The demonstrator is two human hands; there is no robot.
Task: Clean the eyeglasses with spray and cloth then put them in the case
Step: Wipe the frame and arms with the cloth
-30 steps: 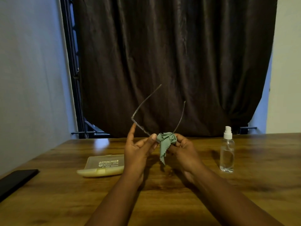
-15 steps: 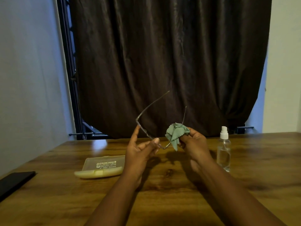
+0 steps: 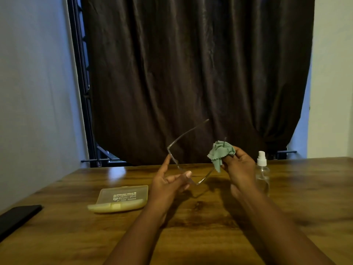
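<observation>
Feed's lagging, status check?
Left hand holds eyeglasses; right hand wipes with green cloth. Case shut on table. Nothing blocking.

The right hand (image 3: 238,167) carried the bunched green cloth (image 3: 221,153) from the lens at the front of the eyeglasses (image 3: 188,150) up along the right temple arm, until it wrapped that arm near its tip. The left hand (image 3: 168,185) tilted the frame lower, toward the bench (image 3: 210,217).

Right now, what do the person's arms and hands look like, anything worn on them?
Both forearms are bare, with no sleeves in view. The left hand and right hand wear no gloves, and no rings or watch show. One left fingernail looks pale and fairly long.
</observation>
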